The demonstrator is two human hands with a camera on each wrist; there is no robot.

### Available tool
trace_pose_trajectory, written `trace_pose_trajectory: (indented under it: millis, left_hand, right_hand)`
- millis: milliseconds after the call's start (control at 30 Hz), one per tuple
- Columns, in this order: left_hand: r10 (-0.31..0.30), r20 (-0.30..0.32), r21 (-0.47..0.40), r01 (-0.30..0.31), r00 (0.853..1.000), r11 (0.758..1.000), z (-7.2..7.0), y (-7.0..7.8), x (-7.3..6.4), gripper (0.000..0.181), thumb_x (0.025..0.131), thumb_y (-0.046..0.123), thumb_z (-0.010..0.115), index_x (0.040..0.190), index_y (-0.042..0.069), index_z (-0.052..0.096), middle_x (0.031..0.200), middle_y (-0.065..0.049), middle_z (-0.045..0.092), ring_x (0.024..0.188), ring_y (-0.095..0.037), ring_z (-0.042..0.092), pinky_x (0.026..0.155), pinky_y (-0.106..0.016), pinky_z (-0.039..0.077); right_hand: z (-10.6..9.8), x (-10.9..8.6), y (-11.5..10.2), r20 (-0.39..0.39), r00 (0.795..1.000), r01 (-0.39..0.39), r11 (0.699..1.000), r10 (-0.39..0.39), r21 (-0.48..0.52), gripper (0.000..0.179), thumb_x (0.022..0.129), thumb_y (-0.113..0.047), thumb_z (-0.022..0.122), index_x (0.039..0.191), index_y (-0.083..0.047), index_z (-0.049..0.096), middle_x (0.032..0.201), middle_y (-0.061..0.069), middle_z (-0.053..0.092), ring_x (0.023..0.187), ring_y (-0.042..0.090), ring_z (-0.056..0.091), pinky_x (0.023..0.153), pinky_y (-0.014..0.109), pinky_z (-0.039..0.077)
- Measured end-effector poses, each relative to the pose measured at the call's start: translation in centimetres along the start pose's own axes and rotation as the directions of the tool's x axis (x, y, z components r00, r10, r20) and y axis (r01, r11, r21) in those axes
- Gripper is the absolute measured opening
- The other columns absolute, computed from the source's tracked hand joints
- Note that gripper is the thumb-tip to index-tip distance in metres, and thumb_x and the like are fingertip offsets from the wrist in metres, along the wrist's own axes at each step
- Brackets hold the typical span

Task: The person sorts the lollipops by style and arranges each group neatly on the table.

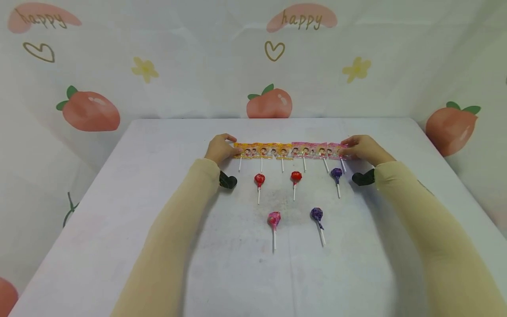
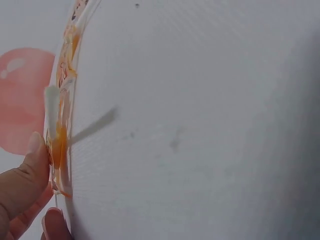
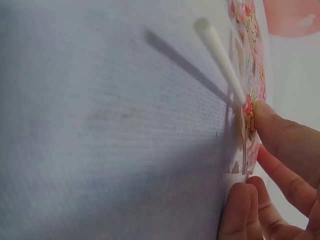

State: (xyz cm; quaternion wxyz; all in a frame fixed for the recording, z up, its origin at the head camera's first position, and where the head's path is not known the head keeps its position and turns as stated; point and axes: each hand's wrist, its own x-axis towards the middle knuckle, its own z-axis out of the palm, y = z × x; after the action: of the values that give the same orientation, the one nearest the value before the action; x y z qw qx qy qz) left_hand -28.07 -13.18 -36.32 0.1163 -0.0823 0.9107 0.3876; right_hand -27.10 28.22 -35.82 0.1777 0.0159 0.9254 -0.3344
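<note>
Flat-wrapped lollipops lie in a row across the far part of the table, yellow wrappers on the left and pink on the right, sticks toward me. At the row's left end my left hand (image 1: 220,150) pinches a yellow-wrapped lollipop (image 2: 60,145) by its edge, thumb on the near face. My right hand (image 1: 368,149) pinches the pink-wrapped lollipop (image 3: 251,117) at the other end. Its white stick (image 3: 220,60) points away from the thumb. Nearer me lie two red round lollipops (image 1: 259,179), two purple ones (image 1: 336,173) and a pink one (image 1: 274,219).
The white table (image 1: 119,229) reaches back to a pale curtain (image 1: 198,66) printed with peaches, hearts and flowers. A black wrist mount (image 1: 228,181) sits below the left hand, and another (image 1: 363,177) below the right.
</note>
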Motion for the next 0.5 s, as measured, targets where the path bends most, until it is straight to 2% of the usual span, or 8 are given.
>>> trace_pose_trajectory:
  millis: [167, 333, 433, 500]
  left_hand:
    - [-0.058, 0.023, -0.035, 0.059, 0.998, 0.998, -0.19, 0.00, 0.15, 0.049, 0.086, 0.031, 0.074, 0.129, 0.015, 0.058, 0.148, -0.009, 0.043, 0.124, -0.026, 0.041, 0.113, -0.041, 0.031]
    - [-0.041, 0.041, -0.067, 0.043, 0.998, 0.997, -0.46, -0.20, 0.33, 0.050, 0.086, 0.030, 0.074, 0.131, 0.015, 0.058, 0.139, -0.009, 0.049, 0.106, -0.022, 0.047, 0.106, -0.038, 0.034]
    - [-0.055, 0.064, -0.110, 0.062, 0.996, 0.992, -0.71, -0.31, 0.61, 0.050, 0.086, 0.030, 0.074, 0.132, 0.017, 0.058, 0.134, -0.007, 0.050, 0.090, -0.018, 0.049, 0.091, -0.031, 0.041]
    - [-0.072, 0.084, -0.144, 0.084, 0.994, 0.986, -0.99, -0.15, 0.55, 0.050, 0.087, 0.030, 0.073, 0.133, 0.020, 0.058, 0.132, -0.006, 0.050, 0.088, -0.016, 0.048, 0.082, -0.027, 0.042]
  right_hand:
    - [0.05, -0.14, -0.11, 0.012, 1.000, -0.016, 0.999, 0.016, 0.029, 0.056, 0.095, -0.027, 0.062, 0.138, 0.003, 0.044, 0.137, 0.028, 0.042, 0.097, 0.027, 0.045, 0.082, 0.031, 0.040]
    - [0.02, -0.14, -0.12, 0.009, 1.000, -0.020, 0.999, 0.019, 0.036, 0.057, 0.095, -0.028, 0.062, 0.138, 0.003, 0.043, 0.138, 0.028, 0.042, 0.096, 0.026, 0.046, 0.082, 0.032, 0.039]
    - [-0.01, -0.08, -0.06, 0.008, 1.000, -0.020, 0.999, 0.020, 0.033, 0.059, 0.094, -0.030, 0.063, 0.138, 0.003, 0.044, 0.137, 0.029, 0.042, 0.096, 0.027, 0.045, 0.083, 0.033, 0.038]
    - [-0.01, -0.04, 0.02, 0.008, 1.000, -0.024, 0.999, 0.024, 0.033, 0.059, 0.094, -0.031, 0.063, 0.138, 0.003, 0.044, 0.137, 0.028, 0.042, 0.097, 0.027, 0.045, 0.084, 0.033, 0.037]
